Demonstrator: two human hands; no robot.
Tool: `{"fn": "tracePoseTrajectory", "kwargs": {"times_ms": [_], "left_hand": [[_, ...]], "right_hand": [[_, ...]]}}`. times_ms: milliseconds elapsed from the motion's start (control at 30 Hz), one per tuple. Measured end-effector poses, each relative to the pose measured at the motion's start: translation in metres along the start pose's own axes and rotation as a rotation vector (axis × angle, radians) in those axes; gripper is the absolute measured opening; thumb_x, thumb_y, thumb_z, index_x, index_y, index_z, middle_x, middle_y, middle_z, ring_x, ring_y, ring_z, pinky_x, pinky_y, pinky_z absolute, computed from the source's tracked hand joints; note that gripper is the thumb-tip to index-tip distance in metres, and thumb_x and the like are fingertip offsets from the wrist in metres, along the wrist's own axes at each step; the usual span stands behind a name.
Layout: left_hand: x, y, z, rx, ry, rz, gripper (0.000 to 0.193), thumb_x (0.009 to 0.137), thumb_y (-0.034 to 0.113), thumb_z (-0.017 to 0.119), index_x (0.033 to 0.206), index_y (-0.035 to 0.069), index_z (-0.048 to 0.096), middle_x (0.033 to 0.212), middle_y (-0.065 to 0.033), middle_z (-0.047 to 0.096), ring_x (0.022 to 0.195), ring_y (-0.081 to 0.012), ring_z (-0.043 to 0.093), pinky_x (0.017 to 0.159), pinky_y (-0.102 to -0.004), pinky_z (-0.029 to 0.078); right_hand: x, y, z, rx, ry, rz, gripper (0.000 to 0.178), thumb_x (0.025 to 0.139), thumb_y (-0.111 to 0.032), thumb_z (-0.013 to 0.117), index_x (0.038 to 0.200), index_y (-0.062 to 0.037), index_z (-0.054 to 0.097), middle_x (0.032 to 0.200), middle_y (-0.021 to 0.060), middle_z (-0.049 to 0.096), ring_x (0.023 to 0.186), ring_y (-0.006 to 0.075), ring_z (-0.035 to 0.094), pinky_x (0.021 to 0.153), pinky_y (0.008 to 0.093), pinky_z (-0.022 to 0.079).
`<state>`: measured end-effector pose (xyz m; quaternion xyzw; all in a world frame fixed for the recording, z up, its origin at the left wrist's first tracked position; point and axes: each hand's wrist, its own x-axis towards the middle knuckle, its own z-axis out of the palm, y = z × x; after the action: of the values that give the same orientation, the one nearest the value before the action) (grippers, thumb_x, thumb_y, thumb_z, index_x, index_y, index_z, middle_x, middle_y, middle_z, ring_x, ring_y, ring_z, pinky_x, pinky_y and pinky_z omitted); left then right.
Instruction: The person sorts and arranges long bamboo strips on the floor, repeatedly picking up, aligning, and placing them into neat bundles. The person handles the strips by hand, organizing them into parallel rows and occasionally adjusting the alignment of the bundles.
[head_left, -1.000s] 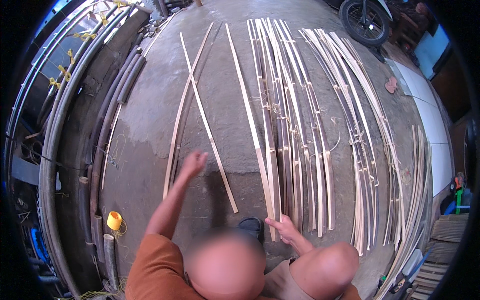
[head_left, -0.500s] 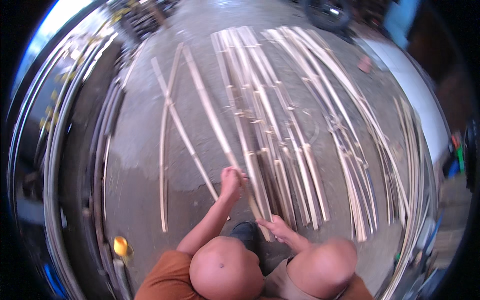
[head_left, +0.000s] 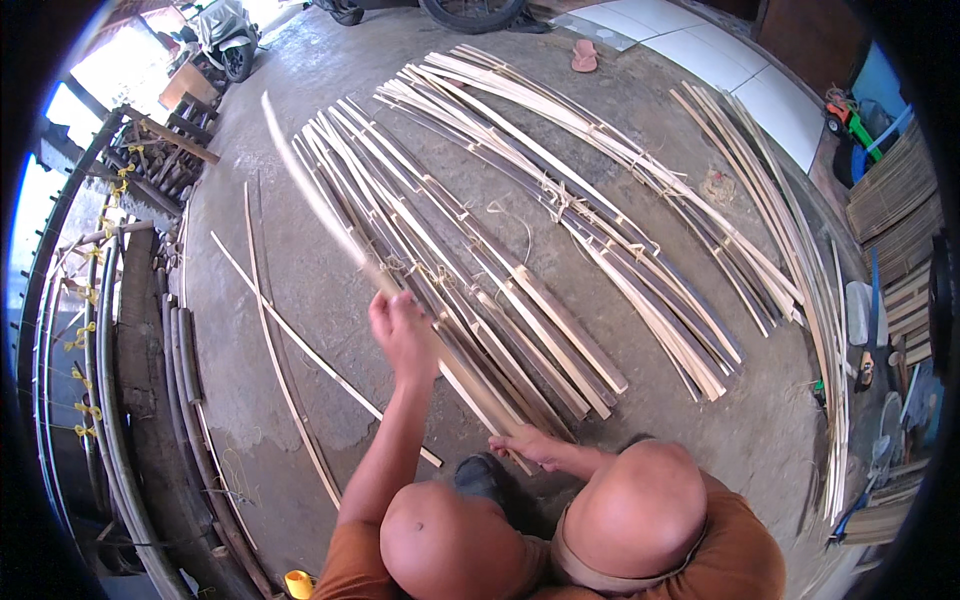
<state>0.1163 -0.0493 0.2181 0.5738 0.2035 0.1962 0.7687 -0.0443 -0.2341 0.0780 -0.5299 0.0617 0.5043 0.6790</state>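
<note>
A long pale bamboo strip (head_left: 338,232) slants from near my knees toward the upper left, its far part blurred by motion. Partway along it, my left hand (head_left: 402,335) is closed round the strip. My right hand (head_left: 532,448) grips it close to its near end, just above my right knee. Beneath and beside it on the floor lies a bundle of bamboo strips (head_left: 548,335), tied in places with thin pale ties. Two loose strips, a crossing one (head_left: 327,338) and a longer upright one (head_left: 268,325), lie left of my left forearm.
Further right lie a second tied bundle (head_left: 625,262), a third bundle (head_left: 640,160) and several loose strips (head_left: 775,200). Dark poles (head_left: 185,370) line the left side, near a yellow container (head_left: 299,584). A pink sandal (head_left: 584,57) and a motorbike wheel (head_left: 470,10) are at the back.
The view has turned, so the floor and bundles appear farther left. Both hands keep hold of the strip; its far end has swung leftward, and my left hand looks higher.
</note>
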Motion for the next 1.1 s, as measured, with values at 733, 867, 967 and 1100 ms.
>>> {"fn": "tracePoseTrajectory", "kwargs": {"times_ms": [733,867,967,1100], "left_hand": [[-0.09,-0.091,0.458,-0.248,-0.413,-0.409,0.024,0.096,0.002,0.046,0.115,0.006,0.031,0.102,-0.0108,0.049,0.083,-0.0182,0.054,0.069,-0.0365,0.053],[-0.119,-0.111,0.505,-0.316,-0.465,-0.537,0.032,0.095,-0.002,0.05,0.115,0.005,0.026,0.103,-0.0145,0.049,0.088,-0.0243,0.057,0.076,-0.0419,0.058],[-0.131,-0.124,0.53,-0.299,-0.55,-0.604,0.038,0.1,0.011,0.054,0.126,-0.002,0.03,0.117,-0.0199,0.051,0.103,-0.0321,0.06,0.092,-0.0476,0.054],[-0.129,-0.133,0.526,0.176,-1.001,-0.653,0.061,0.102,0.031,0.052,0.144,-0.004,0.026,0.137,-0.024,0.046,0.119,-0.0351,0.055,0.104,-0.0488,0.046]], "right_hand": [[-0.031,-0.008,-0.038,0.023,-0.058,0.021,0.055,0.087,-0.055,0.069,0.105,-0.003,0.059,0.09,0.0057,0.061,0.081,0.013,0.056,0.065,0.0299,0.046],[-0.042,-0.015,-0.044,0.049,-0.086,-0.027,0.056,0.088,-0.056,0.068,0.107,-0.0033,0.06,0.092,0.0053,0.061,0.077,0.0139,0.054,0.055,0.0305,0.043],[-0.041,-0.015,-0.054,0.078,-0.152,-0.108,0.054,0.088,-0.055,0.068,0.105,-0.0043,0.061,0.095,0.0037,0.062,0.086,0.0146,0.055,0.072,0.031,0.045],[-0.056,-0.027,-0.065,0.101,-0.163,-0.101,0.057,0.087,-0.059,0.067,0.104,-0.0039,0.063,0.096,0.004,0.062,0.09,0.0137,0.055,0.077,0.0302,0.044]]}}
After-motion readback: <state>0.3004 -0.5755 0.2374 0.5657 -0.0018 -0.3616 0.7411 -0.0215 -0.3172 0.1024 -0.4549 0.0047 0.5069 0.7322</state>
